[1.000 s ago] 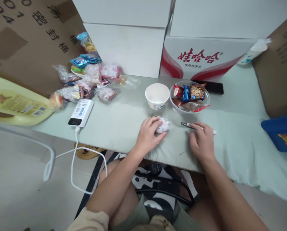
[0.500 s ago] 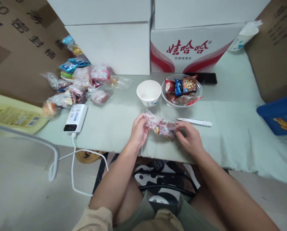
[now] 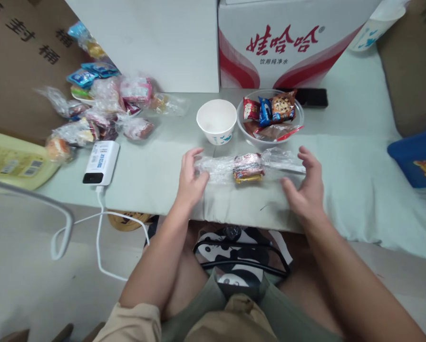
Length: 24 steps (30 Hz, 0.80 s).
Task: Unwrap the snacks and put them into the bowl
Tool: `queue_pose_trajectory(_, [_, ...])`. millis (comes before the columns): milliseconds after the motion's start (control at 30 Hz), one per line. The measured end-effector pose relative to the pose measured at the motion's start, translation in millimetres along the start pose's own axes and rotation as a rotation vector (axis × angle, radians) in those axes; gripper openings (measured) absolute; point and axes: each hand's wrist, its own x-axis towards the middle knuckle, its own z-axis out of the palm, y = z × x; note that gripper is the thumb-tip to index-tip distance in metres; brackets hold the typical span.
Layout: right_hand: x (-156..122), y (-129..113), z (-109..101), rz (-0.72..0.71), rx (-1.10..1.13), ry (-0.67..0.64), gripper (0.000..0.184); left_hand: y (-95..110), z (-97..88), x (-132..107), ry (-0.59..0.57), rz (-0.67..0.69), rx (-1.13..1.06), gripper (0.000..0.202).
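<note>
A small packaged snack in clear plastic wrap (image 3: 248, 167) lies on the cloth-covered table, its wrap spread out to both sides. At the wrap's left end is my left hand (image 3: 190, 178), open with thumb and fingers apart; I cannot tell whether it touches the film. My right hand (image 3: 306, 183) is open too, fingers spread, just beyond the right end of the wrap. Behind the snack stand a white paper cup (image 3: 216, 122) and a clear plastic bowl (image 3: 239, 118) holding several wrapped snacks. The white utility knife (image 3: 298, 168) is mostly hidden by the wrap and my right hand.
Several wrapped snacks (image 3: 106, 102) are heaped at the left, near a white power bank (image 3: 101, 164) with a cable. White boxes (image 3: 280, 57) line the back. A black phone (image 3: 313, 98) lies behind the bowl, and a blue container (image 3: 418, 156) is at the right.
Both hands have let go of the snack and moved apart. It now lies on the table with its wrap stretched out flat. The camera view has tilted down a little.
</note>
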Motion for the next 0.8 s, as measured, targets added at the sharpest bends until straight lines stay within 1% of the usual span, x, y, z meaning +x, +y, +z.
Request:
queue_pose_trajectory(33, [1.3,-0.6,3.5,-0.035,-0.032,-0.042,0.057,-0.7,0.6,-0.6,-0.039,0.085,0.098,0.048])
queue_pose_trajectory(67, [2.7,-1.4,6.5,-0.063,-0.068,-0.065,0.061,-1.2,1.4,-1.0,-0.077,0.153,0.187,0.044])
queue_pose_trajectory(100, [3.8,-2.7,8.6,-0.091,-0.098,-0.072,0.057,-1.4,2.1,-1.4,-0.108,0.202,0.26,0.038])
queue_pose_trajectory(167, [3.8,-7.0,8.4,-0.169,-0.116,-0.054,0.031,-0.5,2.1,-2.6,-0.124,0.269,0.349,0.019])
queue_pose_trajectory(200, [2.2,-10.0,6.2,-0.216,-0.108,-0.034,0.019,0.9,1.0,-3.7,-0.103,0.302,0.372,0.014])
queue_pose_trajectory(233, [-0.4,-13.3,2.9,-0.267,-0.092,-0.01,0.013,3.1,-1.1,-5.3,-0.059,0.342,0.388,0.011])
queue_pose_trajectory(300, [-8.2,-19.3,-4.7,-0.366,-0.062,0.024,0.013,9.2,-7.5,-10.3,0.056,0.435,0.399,0.007])
queue_pose_trajectory(333, [-12.6,-21.2,-8.1,-0.418,-0.048,0.009,0.014,12.6,-11.5,-13.6,0.093,0.483,0.388,0.005])
queue_pose_trajectory(367, [-16.9,-22.1,-10.8,-0.467,-0.037,-0.043,0.015,15.6,-15.7,-17.2,0.09,0.523,0.366,0.003])
queue_pose_trajectory(400, [-20.8,-21.8,-12.7,-0.509,-0.027,-0.127,0.016,18.0,-19.8,-20.8,0.032,0.546,0.331,0.002])
queue_pose_trajectory(433, [-24.0,-20.5,-13.8,-0.535,-0.015,-0.231,0.019,19.3,-23.5,-24.0,-0.069,0.539,0.284,0.005])
queue_pose_trajectory(467, [-26.4,-18.4,-14.3,-0.541,-0.002,-0.335,0.023,19.5,-26.5,-26.7,-0.194,0.5,0.227,0.011])
queue_pose_trajectory(500, [-27.8,-16.1,-14.3,-0.526,0.004,-0.413,0.028,18.5,-28.8,-28.3,-0.306,0.432,0.165,0.019])
queue_pose_trajectory(533, [-28.3,-14.1,-13.7,-0.489,-0.007,-0.444,0.031,16.6,-30.3,-28.8,-0.367,0.349,0.109,0.025])
queue_pose_trajectory(567, [-28.0,-13.0,-12.6,-0.444,-0.039,-0.416,0.031,14.0,-30.9,-28.1,-0.348,0.266,0.073,0.029])
queue_pose_trajectory(600, [-26.8,-13.2,-10.7,-0.404,-0.09,-0.34,0.028,11.0,-30.7,-26.2,-0.254,0.195,0.07,0.031])
queue_pose_trajectory(633, [-25.1,-14.9,-7.8,-0.375,-0.152,-0.243,0.023,8.0,-29.7,-23.3,-0.121,0.144,0.106,0.032])
queue_pose_trajectory(667, [-23.1,-18.0,-4.0,-0.36,-0.216,-0.154,0.02,5.3,-27.9,-19.8,0.008,0.11,0.174,0.033])
queue_pose_trajectory(700, [-21.1,-22.3,0.8,-0.361,-0.27,-0.103,0.019,3.1,-25.3,-16.2,0.093,0.086,0.258,0.036])
queue_pose_trajectory(733, [-19.4,-27.2,6.3,-0.373,-0.309,-0.102,0.022,1.6,-21.8,-12.9,0.112,0.071,0.34,0.04])
queue_pose_trajectory(767, [-18.1,-32.1,12.2,-0.386,-0.336,-0.144,0.029,0.9,-17.4,-10.3,0.058,0.063,0.4,0.042])
queue_pose_trajectory(800, [-17.3,-36.5,17.9,-0.388,-0.355,-0.208,0.036,1.0,-12.1,-8.5,-0.041,0.067,0.424,0.039])
